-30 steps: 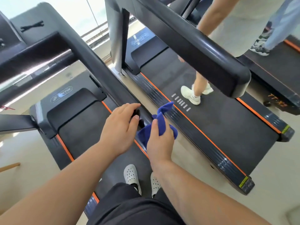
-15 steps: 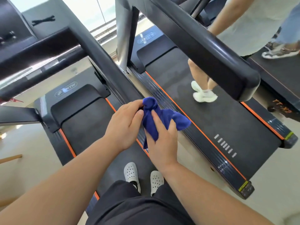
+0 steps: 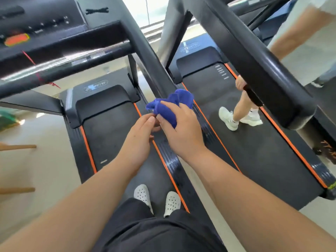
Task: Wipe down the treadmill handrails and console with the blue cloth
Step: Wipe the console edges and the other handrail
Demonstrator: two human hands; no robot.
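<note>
The blue cloth [image 3: 171, 105] is bunched up in my right hand [image 3: 179, 128], held in the air just below the right handrail [image 3: 145, 51] of my treadmill. My left hand [image 3: 141, 135] is beside it, fingertips touching the cloth's lower left edge or my right thumb; which one is unclear. The black console [image 3: 32, 28] with an orange-red stop button [image 3: 16, 39] is at the upper left. A silver-black crossbar [image 3: 72, 60] runs below the console.
I stand on the black belt [image 3: 109, 139] in white clogs. Another person [image 3: 241, 106] walks on the neighbouring treadmill at right, whose thick black handrail [image 3: 254, 57] crosses the upper right. Wooden poles [image 3: 18, 147] lie at the left edge over the beige floor.
My view has tilted up and left, bringing the console into sight. Both hands came off the right handrail, and the cloth is now gathered mostly in my right hand.
</note>
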